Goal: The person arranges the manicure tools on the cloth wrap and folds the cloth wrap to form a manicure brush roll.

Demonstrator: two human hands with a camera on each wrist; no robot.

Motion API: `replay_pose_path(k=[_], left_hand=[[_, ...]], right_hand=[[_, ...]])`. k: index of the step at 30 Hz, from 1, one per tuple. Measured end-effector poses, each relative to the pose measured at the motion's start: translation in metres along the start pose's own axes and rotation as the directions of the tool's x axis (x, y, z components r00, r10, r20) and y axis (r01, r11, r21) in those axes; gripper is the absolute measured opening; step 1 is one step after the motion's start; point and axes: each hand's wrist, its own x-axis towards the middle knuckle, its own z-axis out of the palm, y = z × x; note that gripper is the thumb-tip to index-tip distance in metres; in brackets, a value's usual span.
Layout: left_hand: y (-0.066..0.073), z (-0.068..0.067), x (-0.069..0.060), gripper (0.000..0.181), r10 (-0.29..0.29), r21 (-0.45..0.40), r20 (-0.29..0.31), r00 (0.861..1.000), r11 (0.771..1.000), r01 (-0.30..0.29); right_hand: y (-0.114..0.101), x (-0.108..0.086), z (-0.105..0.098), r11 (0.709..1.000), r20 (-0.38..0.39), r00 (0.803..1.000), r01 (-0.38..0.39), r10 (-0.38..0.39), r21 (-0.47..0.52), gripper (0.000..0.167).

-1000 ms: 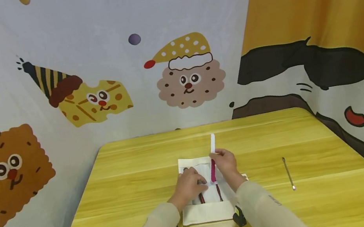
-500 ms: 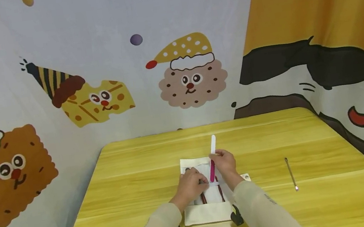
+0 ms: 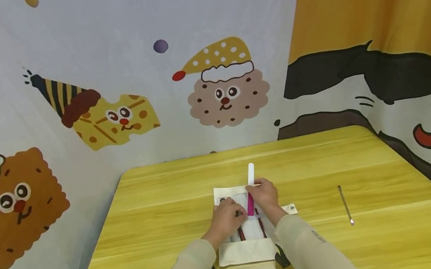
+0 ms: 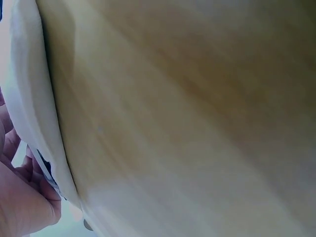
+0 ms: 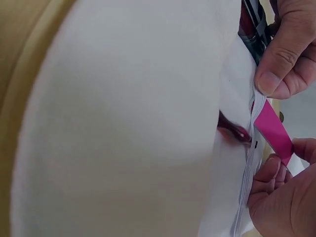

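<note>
A cream fabric tool case lies unfolded on the table, with a white elastic band across it. My left hand pinches that band between thumb and finger, as the right wrist view shows. In my right hand is a flat nail file, white at its far part and pink nearer me. The file's pink end meets the band beside my left thumb; part of it is behind the band. Two slim dark red tools show in the case, partly under its front flap.
A thin metal stick with a bright tip lies on the wooden table to the right. The case's snap tab sticks out past my right wrist. A cartoon-printed cloth hangs behind the table.
My right hand has brought the nail file slightly nearer to me, its pink end down at the band. The left hand keeps its place on the band.
</note>
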Motion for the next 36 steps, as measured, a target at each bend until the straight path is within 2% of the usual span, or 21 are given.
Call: replay_pose_path(k=[5, 11, 17, 22, 24, 28, 31, 36], left_hand=[[-0.001, 0.001, 0.000, 0.006, 0.006, 0.001, -0.003, 1.000, 1.000, -0.006], [-0.002, 0.002, 0.001, 0.007, 0.012, 0.012, 0.003, 1.000, 1.000, -0.012], [0.000, 0.001, 0.000, 0.009, 0.001, 0.025, 0.015, 1.000, 1.000, -0.001], [0.000, 0.002, 0.000, 0.010, 0.003, 0.022, 0.011, 1.000, 1.000, -0.004], [0.000, 0.003, 0.001, 0.009, 0.008, 0.027, 0.009, 1.000, 1.000, -0.008], [0.000, 0.003, 0.001, 0.009, 0.015, 0.029, 0.006, 1.000, 0.999, -0.015], [0.000, 0.002, 0.000, 0.009, 0.025, 0.021, -0.001, 1.000, 0.999, -0.025], [0.001, 0.001, 0.001, 0.011, 0.012, 0.006, 0.006, 1.000, 1.000, -0.012]], right_hand=[[0.003, -0.001, -0.001, 0.997, 0.043, 0.999, 0.023, -0.020, -0.068, 0.035], [0.004, -0.003, -0.003, 0.993, 0.068, 0.996, 0.071, -0.065, -0.090, 0.032], [0.009, 0.005, -0.002, 0.998, 0.116, 0.992, 0.049, -0.045, -0.033, 0.033], [0.010, 0.013, -0.004, 0.996, 0.184, 0.983, 0.000, -0.017, 0.090, 0.031], [0.010, 0.014, -0.006, 0.989, 0.212, 0.977, -0.022, -0.009, 0.146, 0.029], [0.011, 0.017, -0.011, 0.982, 0.256, 0.967, -0.040, -0.009, 0.186, 0.024], [0.013, 0.019, -0.013, 0.989, 0.302, 0.953, -0.042, -0.002, 0.139, 0.023], [0.013, 0.020, -0.015, 1.000, 0.406, 0.914, -0.004, -0.005, 0.023, 0.027]])
